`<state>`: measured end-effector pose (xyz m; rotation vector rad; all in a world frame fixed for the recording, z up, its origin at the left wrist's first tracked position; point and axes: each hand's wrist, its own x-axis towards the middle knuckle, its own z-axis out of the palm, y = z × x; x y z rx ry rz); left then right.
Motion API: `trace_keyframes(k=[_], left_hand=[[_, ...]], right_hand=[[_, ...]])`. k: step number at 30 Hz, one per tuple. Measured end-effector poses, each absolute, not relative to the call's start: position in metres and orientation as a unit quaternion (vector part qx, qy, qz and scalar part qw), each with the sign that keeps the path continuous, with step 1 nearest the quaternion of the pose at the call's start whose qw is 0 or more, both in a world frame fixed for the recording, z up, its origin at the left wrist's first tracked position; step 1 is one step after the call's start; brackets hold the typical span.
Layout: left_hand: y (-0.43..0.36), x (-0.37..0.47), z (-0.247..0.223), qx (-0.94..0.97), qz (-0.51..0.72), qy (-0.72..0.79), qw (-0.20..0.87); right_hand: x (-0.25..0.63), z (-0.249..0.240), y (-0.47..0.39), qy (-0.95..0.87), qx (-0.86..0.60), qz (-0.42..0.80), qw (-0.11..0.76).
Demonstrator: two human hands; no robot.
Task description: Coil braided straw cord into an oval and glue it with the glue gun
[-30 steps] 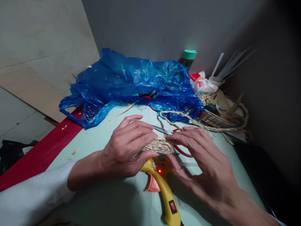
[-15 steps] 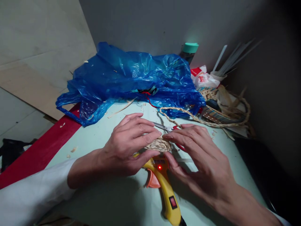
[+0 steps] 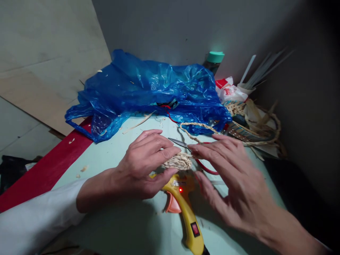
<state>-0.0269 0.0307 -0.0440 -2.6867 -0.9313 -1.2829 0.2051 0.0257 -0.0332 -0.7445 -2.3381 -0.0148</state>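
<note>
A small coil of braided straw cord (image 3: 176, 161) is pinched between the fingers and thumb of my left hand (image 3: 148, 163), over the table. My right hand (image 3: 231, 173) is just right of the coil, thumb and fingers apart. Its fingertips lie near the cord where it leaves the coil. The loose straw braid (image 3: 195, 125) loops behind my right hand toward the basket. Red-handled scissors (image 3: 207, 168) lie under my right fingers, blades pointing left. Below the coil lies a yellow glue gun (image 3: 186, 205) with an orange trigger and a lit red light.
A crumpled blue plastic bag (image 3: 154, 85) covers the back of the table (image 3: 106, 159). At the back right stand a green-capped bottle (image 3: 214, 60), a woven basket (image 3: 239, 129) with straw, and a cup of clear sticks (image 3: 247, 86). A red strip (image 3: 47, 170) runs along the left edge.
My right hand has moved slightly right, away from the coil, and its thumb has parted from it. My left hand still holds the coil; more of the scissors' red handle shows.
</note>
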Motion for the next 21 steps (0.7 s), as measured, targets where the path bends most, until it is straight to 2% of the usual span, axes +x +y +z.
trace_keyframes(k=[5,14,21], left_hand=[[0.032,-0.029,-0.041,-0.862,-0.407,-0.300,0.036],[0.029,-0.029,-0.035,-0.840,-0.433,-0.319,0.066],[0.030,-0.033,-0.034,-0.826,-0.451,-0.325,0.090]], right_hand=[[0.212,-0.031,0.037,-0.904,-0.293,-0.029,0.310],[0.197,-0.028,0.029,-0.891,-0.267,-0.085,0.357],[0.185,-0.022,0.028,-0.886,-0.262,-0.135,0.358]])
